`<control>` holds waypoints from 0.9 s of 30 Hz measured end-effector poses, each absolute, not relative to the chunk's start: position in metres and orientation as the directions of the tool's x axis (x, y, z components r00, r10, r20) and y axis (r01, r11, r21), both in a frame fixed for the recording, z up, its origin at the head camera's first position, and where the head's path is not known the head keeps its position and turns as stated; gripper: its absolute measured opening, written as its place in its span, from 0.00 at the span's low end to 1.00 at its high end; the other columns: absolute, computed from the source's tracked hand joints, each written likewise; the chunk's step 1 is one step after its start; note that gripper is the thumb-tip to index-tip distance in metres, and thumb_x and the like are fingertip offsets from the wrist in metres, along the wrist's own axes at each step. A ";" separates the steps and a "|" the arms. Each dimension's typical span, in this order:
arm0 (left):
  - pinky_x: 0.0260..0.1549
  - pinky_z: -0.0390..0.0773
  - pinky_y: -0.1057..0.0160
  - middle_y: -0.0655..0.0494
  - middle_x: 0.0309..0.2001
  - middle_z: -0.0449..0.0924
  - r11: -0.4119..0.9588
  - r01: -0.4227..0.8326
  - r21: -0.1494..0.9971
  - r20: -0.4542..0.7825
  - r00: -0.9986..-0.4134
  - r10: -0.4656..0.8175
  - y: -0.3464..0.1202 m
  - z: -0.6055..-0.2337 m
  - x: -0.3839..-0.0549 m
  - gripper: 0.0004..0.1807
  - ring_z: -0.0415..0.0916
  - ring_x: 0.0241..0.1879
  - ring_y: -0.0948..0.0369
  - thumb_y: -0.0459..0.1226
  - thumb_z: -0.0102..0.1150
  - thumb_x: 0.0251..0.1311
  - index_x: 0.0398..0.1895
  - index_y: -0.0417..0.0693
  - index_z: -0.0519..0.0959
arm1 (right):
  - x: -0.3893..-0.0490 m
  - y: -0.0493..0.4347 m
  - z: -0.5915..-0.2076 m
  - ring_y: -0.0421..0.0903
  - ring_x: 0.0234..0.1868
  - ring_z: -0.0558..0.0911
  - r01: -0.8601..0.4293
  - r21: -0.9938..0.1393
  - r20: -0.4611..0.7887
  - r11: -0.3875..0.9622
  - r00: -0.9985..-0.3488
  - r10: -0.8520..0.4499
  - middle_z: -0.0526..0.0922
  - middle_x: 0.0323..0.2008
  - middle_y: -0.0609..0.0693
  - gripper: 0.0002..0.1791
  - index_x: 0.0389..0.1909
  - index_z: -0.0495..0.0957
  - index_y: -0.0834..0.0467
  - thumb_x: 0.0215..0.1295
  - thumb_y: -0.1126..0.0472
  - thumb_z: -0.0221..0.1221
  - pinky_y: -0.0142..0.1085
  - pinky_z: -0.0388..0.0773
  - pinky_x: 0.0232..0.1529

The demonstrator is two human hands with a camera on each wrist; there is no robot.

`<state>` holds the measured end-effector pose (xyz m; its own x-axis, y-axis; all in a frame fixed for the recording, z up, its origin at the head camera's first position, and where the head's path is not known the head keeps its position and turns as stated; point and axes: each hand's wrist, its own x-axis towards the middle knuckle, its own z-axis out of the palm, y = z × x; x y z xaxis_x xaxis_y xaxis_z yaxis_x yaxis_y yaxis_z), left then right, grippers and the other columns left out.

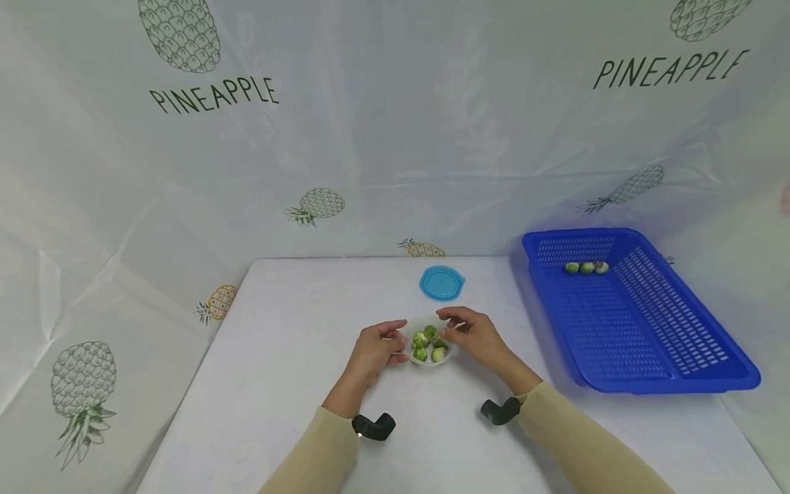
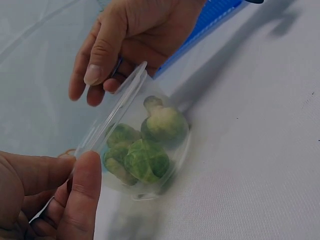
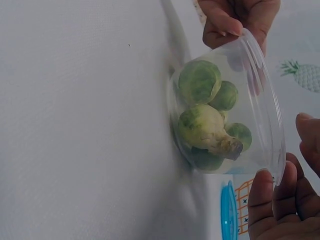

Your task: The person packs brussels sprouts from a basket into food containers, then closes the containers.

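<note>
A small clear plastic bowl [image 1: 426, 362] stands on the white table between both hands, with several Brussels sprouts [image 2: 147, 160] inside. At its left side, my left hand [image 1: 378, 348] pinches the rim between thumb and fingers, as the left wrist view shows [image 2: 75, 195]. On the opposite side, my right hand [image 1: 478, 336] has its fingertips [image 3: 261, 182] at the rim, while its thumb [image 3: 307, 127] stays apart, over the bowl's opening. Through the clear wall, one sprout [image 3: 200, 125] shows a pale cut stem.
Behind the bowl lies a round blue lid [image 1: 442, 283]. A large blue plastic basket [image 1: 617, 329] occupies the table's right side, with 3 more sprouts [image 1: 587, 267] lined up at its far end. A pineapple-print sheet [image 1: 395, 137] hangs behind the table.
</note>
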<state>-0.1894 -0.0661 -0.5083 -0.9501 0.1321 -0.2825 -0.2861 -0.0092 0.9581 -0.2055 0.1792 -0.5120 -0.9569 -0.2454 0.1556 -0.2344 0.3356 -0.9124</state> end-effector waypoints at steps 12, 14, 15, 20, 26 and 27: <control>0.36 0.91 0.65 0.53 0.41 0.76 -0.006 -0.289 0.957 -0.286 -0.949 0.129 -0.065 -0.505 -0.189 0.25 0.81 0.38 0.57 0.25 0.60 0.68 0.68 0.42 0.80 | -0.206 0.182 -0.512 0.44 0.45 0.82 -0.242 -0.917 0.168 0.317 -0.955 -0.242 0.86 0.54 0.62 0.22 0.60 0.83 0.62 0.67 0.64 0.71 0.31 0.84 0.44; 0.36 0.91 0.65 0.53 0.41 0.76 -0.003 -0.288 0.958 -0.285 -0.950 0.129 -0.065 -0.504 -0.189 0.25 0.81 0.38 0.57 0.24 0.60 0.68 0.68 0.41 0.80 | -0.206 0.183 -0.512 0.44 0.44 0.82 -0.241 -0.916 0.166 0.322 -0.956 -0.243 0.86 0.54 0.61 0.21 0.60 0.83 0.62 0.67 0.64 0.71 0.31 0.84 0.44; 0.36 0.91 0.65 0.53 0.41 0.75 -0.003 -0.288 0.958 -0.285 -0.950 0.129 -0.064 -0.504 -0.188 0.25 0.81 0.37 0.58 0.24 0.60 0.68 0.68 0.41 0.80 | -0.205 0.183 -0.512 0.45 0.44 0.82 -0.242 -0.915 0.166 0.324 -0.955 -0.245 0.86 0.53 0.62 0.21 0.60 0.83 0.62 0.67 0.64 0.71 0.31 0.84 0.44; 0.36 0.91 0.65 0.53 0.41 0.75 0.004 -0.291 0.957 -0.289 -0.949 0.127 -0.064 -0.503 -0.188 0.25 0.81 0.37 0.58 0.24 0.59 0.68 0.68 0.41 0.80 | -0.205 0.183 -0.508 0.44 0.43 0.82 -0.250 -0.909 0.172 0.333 -0.954 -0.247 0.86 0.52 0.63 0.21 0.60 0.83 0.63 0.67 0.65 0.70 0.31 0.84 0.44; 0.36 0.91 0.64 0.52 0.41 0.75 0.021 -0.295 0.955 -0.296 -0.948 0.119 -0.065 -0.503 -0.188 0.25 0.81 0.38 0.57 0.25 0.60 0.68 0.68 0.42 0.80 | -0.205 0.186 -0.506 0.41 0.45 0.83 -0.262 -0.904 0.183 0.338 -0.951 -0.249 0.86 0.54 0.62 0.21 0.60 0.83 0.63 0.67 0.64 0.70 0.32 0.84 0.45; 0.36 0.91 0.64 0.52 0.41 0.75 0.019 -0.296 0.955 -0.296 -0.948 0.120 -0.065 -0.503 -0.188 0.25 0.81 0.38 0.57 0.25 0.59 0.68 0.68 0.42 0.80 | -0.205 0.186 -0.505 0.41 0.45 0.83 -0.261 -0.903 0.183 0.340 -0.952 -0.246 0.86 0.54 0.61 0.21 0.60 0.84 0.62 0.67 0.64 0.71 0.32 0.84 0.45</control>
<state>-0.1879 -0.0647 -0.5035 -0.9475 0.1198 -0.2963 -0.2962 0.0195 0.9549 -0.2048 0.1864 -0.5053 -0.9519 -0.2460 0.1825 -0.2611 0.3400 -0.9034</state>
